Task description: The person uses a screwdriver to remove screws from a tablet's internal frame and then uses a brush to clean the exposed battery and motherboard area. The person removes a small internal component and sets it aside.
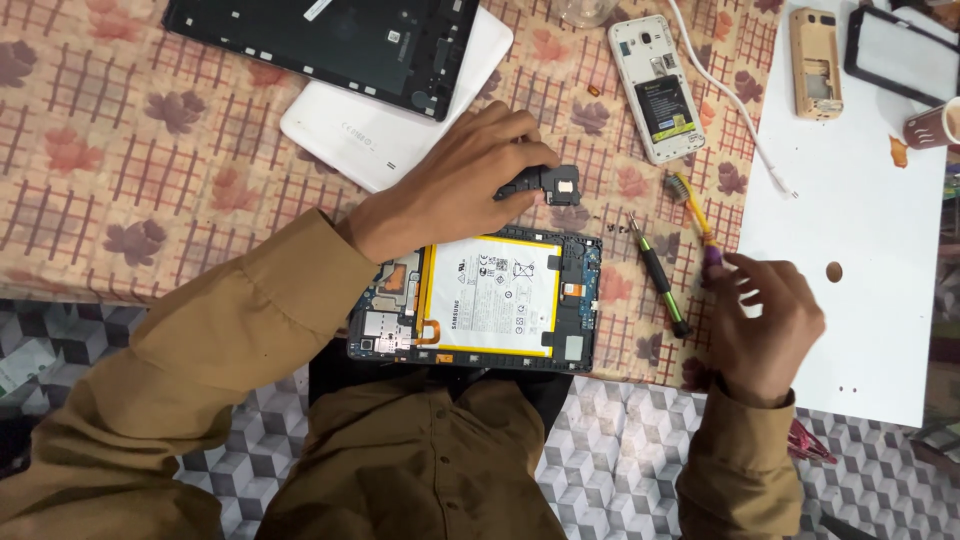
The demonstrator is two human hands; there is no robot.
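The opened tablet (475, 300) lies at the near edge of the surface (150, 180), right in front of the person, with its back cover already off: the pale battery pack (490, 296) and the circuit boards on either side of it are laid bare. By the look of it the opening-up is done and the work has moved on to the inner parts. A small black component (548, 185) sits just beyond the tablet's far edge, and the left hand (455, 185) rests over it, fingers curled down onto it; whether it is truly pinched or only touched I cannot tell. The right hand (765, 320) has its grip closed around the purple handle of a small brush (695, 210), whose bristle head points away from the person and a little to the left. A green-and-black screwdriver (657, 275) lies loose between tablet and right hand, tip pointing away.

The tablet's long axis runs left to right across the view, parallel to the near edge, inner side facing up. The battery is still seated and the boards appear in place, so much of the inside looks untouched. Farther off lie a white back cover (350, 130) under a dark tablet frame (320, 35), an opened white phone (657, 85), a tan phone shell (815, 60) and a white board (860, 200)
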